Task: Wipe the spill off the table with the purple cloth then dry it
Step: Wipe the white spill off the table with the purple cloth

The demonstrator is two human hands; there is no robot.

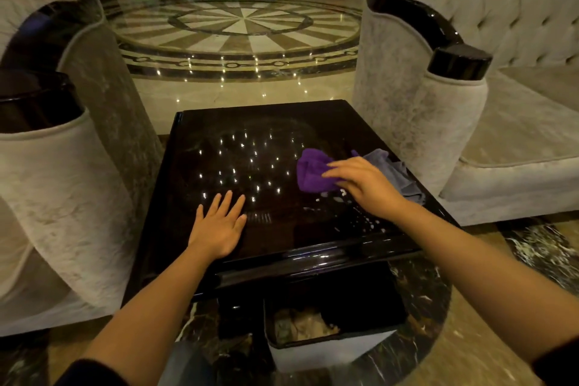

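I note the bin (332,351) beneath the bench (238,122) holds what looks like crumpled waste. Right hand (365,186) grips the bunched purple cloth (311,171) at right-centre, no clear long axis; left hand (219,226) lies flat, empty.

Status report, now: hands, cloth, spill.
Right hand on purple cloth. Left hand flat on table. Droplets remain near right. Grey cloth alongside.
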